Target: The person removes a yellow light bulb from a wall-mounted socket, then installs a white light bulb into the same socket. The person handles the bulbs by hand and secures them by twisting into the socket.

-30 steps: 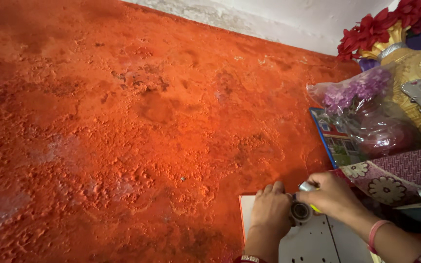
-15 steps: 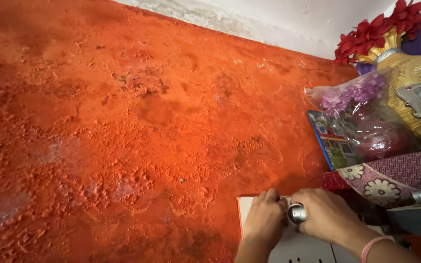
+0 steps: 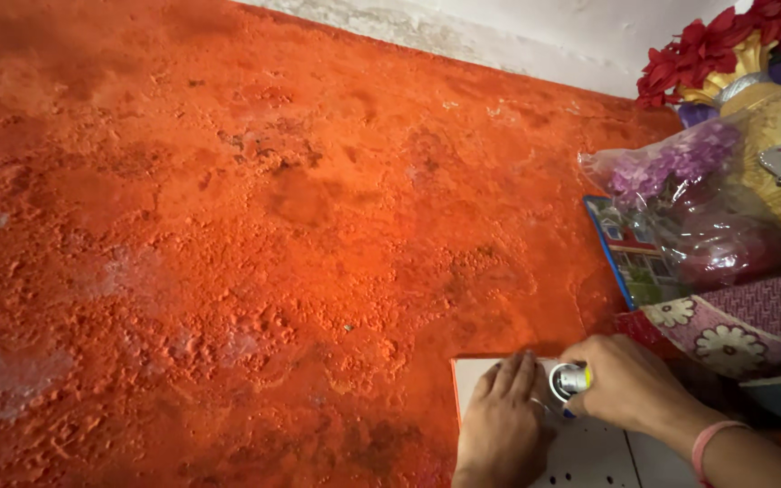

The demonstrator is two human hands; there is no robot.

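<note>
We see a small round metal fitting (image 3: pixel 564 380) at the top of a white switch plate (image 3: pixel 589 452) set low in the wall, bottom right of the view. It looks like a stiff, light cylinder with a shiny rim and a dark hollow centre — probably slippery, best pinched around the rim, not the face. Against it lies a thin tool with a yellow-and-blue handle (image 3: pixel 580 381), hard plastic, rigid.

Our right hand (image 3: pixel 630 384) is closed around that tool, fingers curled tight, tip at the fitting. Our left hand (image 3: pixel 503 416) lies flat with fingers together, pressed on the plate just beside the fitting, holding nothing that we can make out. A pink bangle (image 3: pixel 707 443) sits on the right wrist.

The plate is smooth, flat, with small socket holes near the lower edge. Around it, the orange wall (image 3: pixel 255 235) is rough, pitted and flaking plaster, pale patches at left; a whitish band (image 3: pixel 499 36) runs above.

To the right, well apart from the hands — a plastic bag of purple flowers (image 3: pixel 680 181), soft and crinkly, red artificial flowers (image 3: pixel 707 50), a golden ornament (image 3: pixel 770 136), a blue-edged picture card (image 3: pixel 630 258), and a maroon floral cloth (image 3: pixel 734 321).
</note>
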